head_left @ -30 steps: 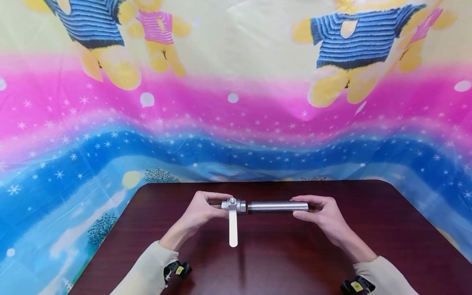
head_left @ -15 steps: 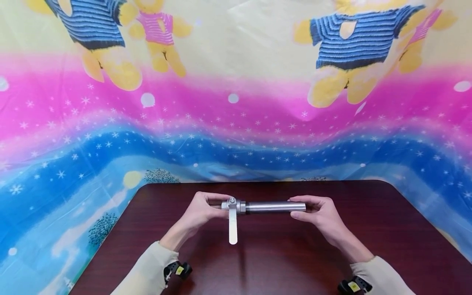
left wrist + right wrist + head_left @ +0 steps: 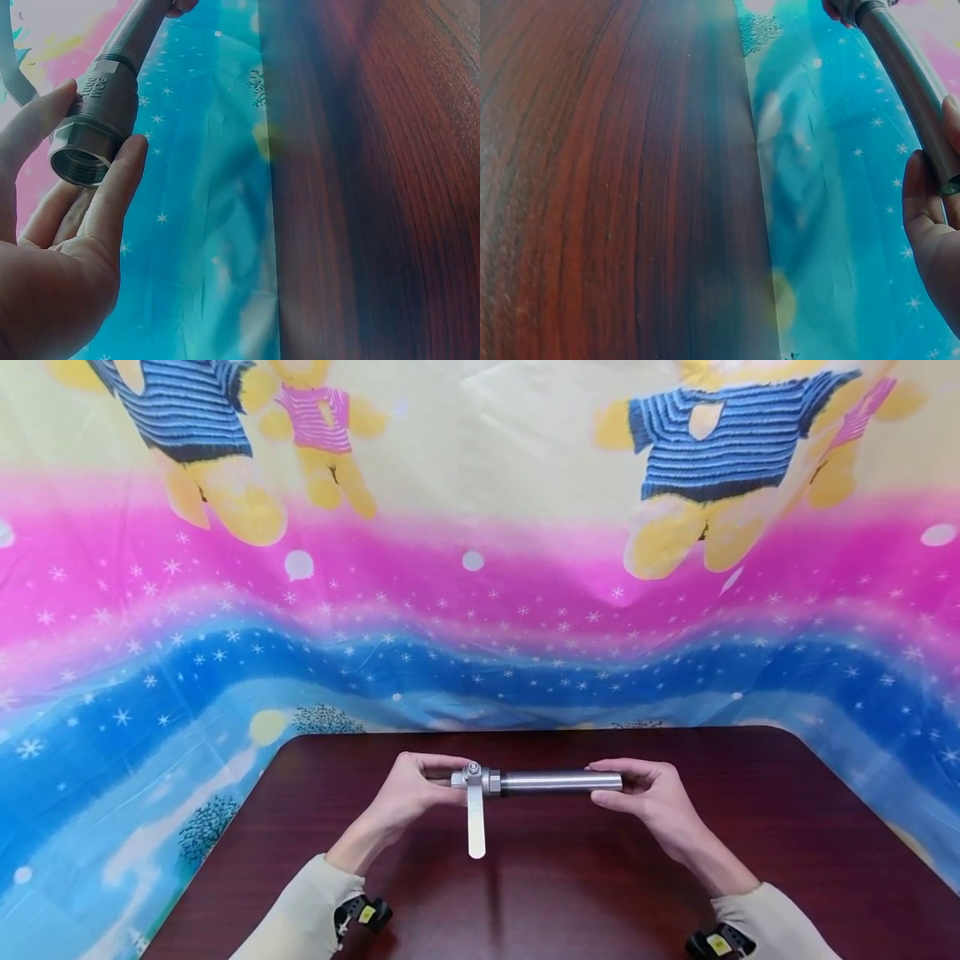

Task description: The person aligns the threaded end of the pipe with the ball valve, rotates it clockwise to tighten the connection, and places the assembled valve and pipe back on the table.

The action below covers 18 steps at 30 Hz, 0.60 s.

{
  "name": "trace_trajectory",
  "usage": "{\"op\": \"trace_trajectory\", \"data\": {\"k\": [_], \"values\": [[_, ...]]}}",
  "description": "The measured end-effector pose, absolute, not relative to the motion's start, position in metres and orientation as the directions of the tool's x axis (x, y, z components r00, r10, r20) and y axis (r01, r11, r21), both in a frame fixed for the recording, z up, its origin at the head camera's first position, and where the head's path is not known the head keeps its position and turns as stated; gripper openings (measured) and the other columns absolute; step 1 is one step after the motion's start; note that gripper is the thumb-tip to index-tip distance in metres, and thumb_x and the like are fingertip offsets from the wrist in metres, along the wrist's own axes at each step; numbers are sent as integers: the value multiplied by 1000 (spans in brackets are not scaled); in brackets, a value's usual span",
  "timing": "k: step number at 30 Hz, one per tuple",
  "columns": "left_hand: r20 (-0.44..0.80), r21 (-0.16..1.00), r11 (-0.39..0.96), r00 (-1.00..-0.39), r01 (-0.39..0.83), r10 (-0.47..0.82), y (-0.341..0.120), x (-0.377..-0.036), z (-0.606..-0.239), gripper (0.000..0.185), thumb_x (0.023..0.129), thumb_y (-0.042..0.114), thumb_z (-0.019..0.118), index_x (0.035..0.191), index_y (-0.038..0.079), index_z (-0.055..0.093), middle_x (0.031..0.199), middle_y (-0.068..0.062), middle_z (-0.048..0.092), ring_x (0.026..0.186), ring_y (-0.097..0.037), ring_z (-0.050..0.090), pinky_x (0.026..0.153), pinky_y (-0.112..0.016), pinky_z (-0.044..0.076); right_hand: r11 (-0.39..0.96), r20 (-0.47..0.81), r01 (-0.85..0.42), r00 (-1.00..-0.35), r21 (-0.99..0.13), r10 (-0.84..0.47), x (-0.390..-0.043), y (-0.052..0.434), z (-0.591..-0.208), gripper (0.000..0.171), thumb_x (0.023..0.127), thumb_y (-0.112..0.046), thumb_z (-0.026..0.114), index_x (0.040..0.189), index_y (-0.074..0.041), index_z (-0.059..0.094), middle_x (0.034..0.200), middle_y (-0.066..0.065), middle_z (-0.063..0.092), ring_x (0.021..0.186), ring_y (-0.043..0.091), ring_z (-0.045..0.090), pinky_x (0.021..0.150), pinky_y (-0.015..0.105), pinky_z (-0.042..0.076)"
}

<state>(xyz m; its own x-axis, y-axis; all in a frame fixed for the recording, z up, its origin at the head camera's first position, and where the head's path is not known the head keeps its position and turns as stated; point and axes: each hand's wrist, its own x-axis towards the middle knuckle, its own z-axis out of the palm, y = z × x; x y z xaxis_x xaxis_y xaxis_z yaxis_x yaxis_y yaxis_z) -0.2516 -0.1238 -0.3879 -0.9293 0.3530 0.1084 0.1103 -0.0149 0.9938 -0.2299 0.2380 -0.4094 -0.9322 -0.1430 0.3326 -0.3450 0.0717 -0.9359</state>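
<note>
A metal ball valve (image 3: 484, 782) with a flat, pale lever (image 3: 476, 827) is held above the table by my left hand (image 3: 408, 789), thumb and fingers on its body. In the left wrist view the valve's open threaded end (image 3: 81, 166) faces the camera. My right hand (image 3: 648, 789) pinches the far end of a straight steel pipe (image 3: 558, 782) between thumb and fingers. The pipe's other end sits in the valve's right-hand opening, the two lying in one level line. From the right wrist the hollow pipe end (image 3: 949, 184) shows beside the fingers.
Below the hands lies a dark red-brown wooden table (image 3: 570, 893) with rounded far corners. A printed cloth (image 3: 480, 610) with bears and snowflakes hangs behind and around it. Each wrist wears a black strap-on camera, like the left camera (image 3: 363, 912).
My right hand has moved slightly left with the pipe, closing the small gap between pipe and valve. The left hand has stayed almost still, holding the valve.
</note>
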Motion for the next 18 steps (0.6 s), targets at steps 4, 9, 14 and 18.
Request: {"op": "trace_trajectory", "data": {"k": [4,9,14,18], "values": [[114,993,-17,-934,115,340,-123,-251,-388,47,78,-1,87,123,-8,74,104,-18,78,100,-26,76,89,-34,60,62,326,-337,-935,-940,-138,-230,238,-410,42,82,6,86,123,7,74,103,7,76,82,14,69,70,25,59],[111,994,-25,-937,109,333,-123,-250,-389,47,77,-1,88,122,-7,75,102,-18,78,99,-27,77,89,-34,60,62,334,-345,-933,-937,-137,-229,237,-410,42,82,6,86,122,7,74,103,7,76,82,14,69,69,25,59],[119,993,-36,-935,114,335,-123,-250,-390,47,78,-2,87,122,-8,74,102,-18,78,99,-27,77,89,-35,61,73,341,-352,-930,-933,-136,-229,237,-411,41,82,6,86,121,7,74,102,8,76,81,14,69,69,25,59],[112,994,-40,-938,104,328,-123,-250,-391,47,77,-3,87,122,-8,74,102,-18,78,99,-27,77,90,-35,61,76,339,-351,-931,-933,-134,-229,236,-411,41,82,6,86,121,8,74,102,8,76,81,14,70,69,26,59]]}}
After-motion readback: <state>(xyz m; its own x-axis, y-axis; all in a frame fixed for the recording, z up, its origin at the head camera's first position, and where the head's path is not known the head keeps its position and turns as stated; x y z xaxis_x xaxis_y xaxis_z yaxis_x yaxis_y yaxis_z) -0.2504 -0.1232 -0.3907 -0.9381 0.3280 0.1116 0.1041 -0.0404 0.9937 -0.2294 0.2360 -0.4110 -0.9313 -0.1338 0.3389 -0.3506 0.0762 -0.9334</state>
